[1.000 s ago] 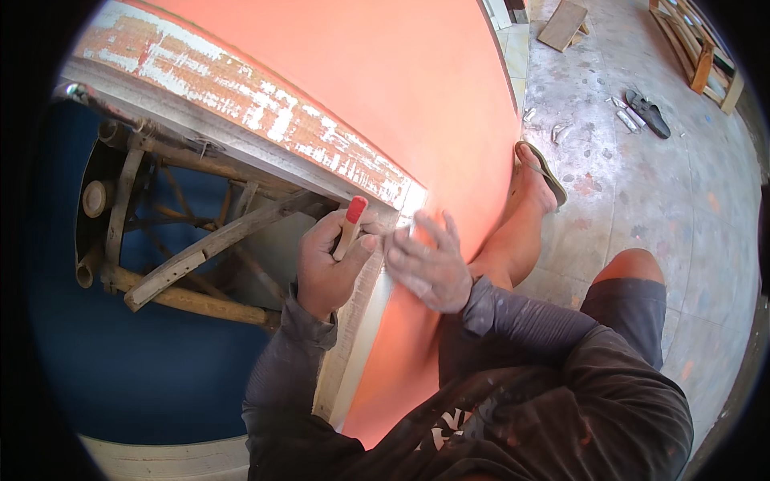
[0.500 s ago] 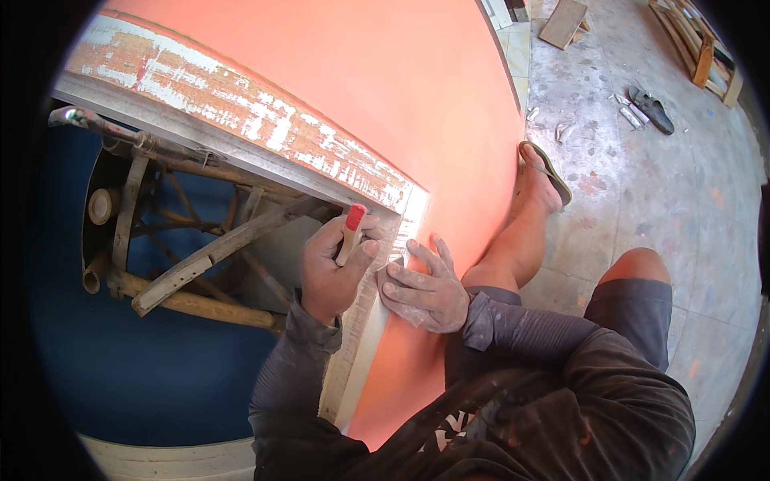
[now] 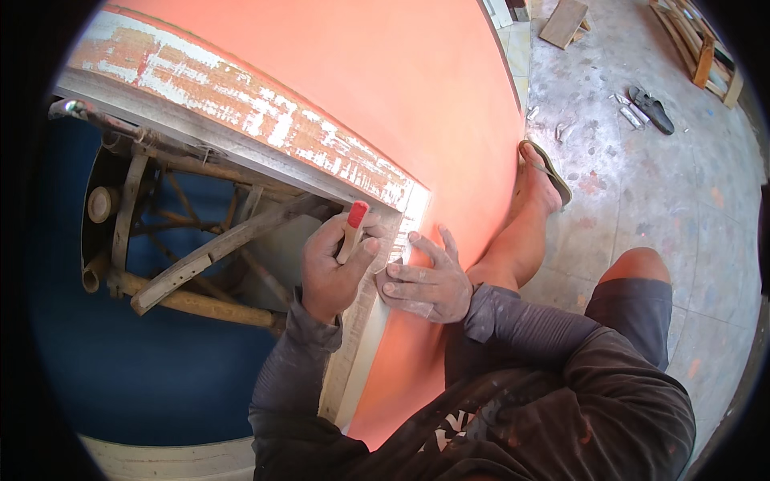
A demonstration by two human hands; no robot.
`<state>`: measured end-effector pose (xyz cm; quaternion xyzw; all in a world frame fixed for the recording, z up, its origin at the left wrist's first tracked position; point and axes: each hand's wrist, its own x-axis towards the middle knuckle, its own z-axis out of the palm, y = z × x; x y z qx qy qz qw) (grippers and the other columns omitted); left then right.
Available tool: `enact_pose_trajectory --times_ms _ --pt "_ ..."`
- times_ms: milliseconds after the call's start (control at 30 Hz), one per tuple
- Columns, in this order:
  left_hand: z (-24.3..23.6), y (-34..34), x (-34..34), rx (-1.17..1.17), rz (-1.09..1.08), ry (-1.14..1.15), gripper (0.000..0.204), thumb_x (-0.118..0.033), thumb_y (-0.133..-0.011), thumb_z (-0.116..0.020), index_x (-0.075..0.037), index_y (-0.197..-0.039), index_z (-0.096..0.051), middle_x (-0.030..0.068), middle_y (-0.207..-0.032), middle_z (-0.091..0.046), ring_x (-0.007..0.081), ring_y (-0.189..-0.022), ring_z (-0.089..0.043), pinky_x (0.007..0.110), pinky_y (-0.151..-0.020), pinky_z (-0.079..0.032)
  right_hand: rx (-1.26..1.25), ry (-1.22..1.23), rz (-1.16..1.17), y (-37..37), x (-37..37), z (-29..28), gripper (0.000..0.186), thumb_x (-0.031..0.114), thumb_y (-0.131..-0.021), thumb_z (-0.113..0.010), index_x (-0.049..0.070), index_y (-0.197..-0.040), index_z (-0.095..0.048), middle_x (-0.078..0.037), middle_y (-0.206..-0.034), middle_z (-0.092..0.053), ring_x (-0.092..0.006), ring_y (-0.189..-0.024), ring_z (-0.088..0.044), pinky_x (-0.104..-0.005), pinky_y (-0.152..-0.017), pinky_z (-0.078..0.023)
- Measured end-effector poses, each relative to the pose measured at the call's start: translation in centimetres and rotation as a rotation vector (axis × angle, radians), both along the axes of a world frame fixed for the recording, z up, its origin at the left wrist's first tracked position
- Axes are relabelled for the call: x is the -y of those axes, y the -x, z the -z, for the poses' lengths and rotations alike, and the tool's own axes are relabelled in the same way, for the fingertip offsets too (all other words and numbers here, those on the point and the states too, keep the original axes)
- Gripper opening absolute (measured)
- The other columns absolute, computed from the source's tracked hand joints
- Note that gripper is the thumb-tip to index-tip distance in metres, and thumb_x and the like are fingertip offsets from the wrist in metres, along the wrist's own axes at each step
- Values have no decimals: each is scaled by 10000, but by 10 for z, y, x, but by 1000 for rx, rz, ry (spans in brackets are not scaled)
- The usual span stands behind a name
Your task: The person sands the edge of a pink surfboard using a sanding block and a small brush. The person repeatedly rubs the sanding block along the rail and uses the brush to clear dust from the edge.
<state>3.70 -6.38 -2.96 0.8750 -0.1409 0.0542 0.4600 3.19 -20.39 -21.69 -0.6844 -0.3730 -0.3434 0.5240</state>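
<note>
Head view, looking down. Largest item: an orange panel (image 3: 385, 96), smooth and evenly coloured across its broad face, filling the upper middle of the frame and running down toward the person's body. Its face looks finished as far as can be seen.

Panel edge (image 3: 241, 104): a narrow strip along the left side, patchy, with white filler or bare material showing through worn orange. The upper run is rough and mottled. The lower run (image 3: 357, 337), below the corner, is pale and plain. Judgement: the edge work is only partly done; the corner is being treated now, and the long upper strip looks untreated or merely scraped.

Beneath and left of the panel: a wooden frame (image 3: 184, 272) of worn poles and slats, over a blue surface (image 3: 104, 377).

Right: concrete floor (image 3: 642, 200), stained, with a sandal (image 3: 650, 108) lying loose and wood offcuts far off. The person's foot wears a second sandal (image 3: 549, 168) beside the panel.

Left hand (image 3: 333, 268): closed in a fist round a red-capped tool (image 3: 353, 228), tip pointed at the corner of the edge; what kind of tool cannot be told.

Right hand (image 3: 425, 280): flat, fingers spread, holding nothing, dusted white, pressed on the panel just beside the corner, touching the edge strip.
</note>
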Motion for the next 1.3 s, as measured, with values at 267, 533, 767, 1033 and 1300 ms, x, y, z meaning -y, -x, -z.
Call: enact_pose_trajectory --times_ms 267,533,767,1033,1300 --pt "0 -1 -2 5 17 -26 217 -80 -915 -708 21 -1100 -657 82 -992 -704 137 -920 -635 302 -844 -513 -257 3 167 -15 10 -19 372 282 -898 -713 235 -1266 -684 6 -1416 -597 -383 -1448 -350 -695 -1137 -158" --pt "-1 -2 2 29 35 -51 228 -84 -911 -714 26 -1101 -652 91 -1000 -702 143 -928 -640 307 -845 -516 -121 61 141 -27 15 1 412 310 -876 -732 282 -1282 -670 25 -1461 -565 -362 -1442 -379 -698 -1137 -167" --pt "0 -2 -2 -17 17 -7 232 -82 -916 -711 25 -1112 -650 99 -1012 -700 146 -943 -637 307 -858 -511 -58 -53 85 3 -8 -2 470 344 -849 -759 323 -1307 -654 50 -1461 -565 -345 -1433 -403 -700 -1146 -152" --pt "5 0 -5 -17 9 127 309 -177 -976 -681 51 -1177 -630 109 -1003 -692 165 -946 -641 320 -865 -520 -222 -10 171 -32 14 -3 443 305 -858 -791 318 -1286 -676 56 -1441 -582 -359 -1450 -368 -664 -1161 -126" --pt "-4 13 6 325 47 244 441 -351 -1042 -552 63 -1194 -560 121 -946 -633 182 -840 -585 331 -765 -504 -37 -40 12 15 -12 -1 424 361 -856 -762 325 -1269 -673 73 -1455 -569 -338 -1464 -358 -688 -1146 -157"
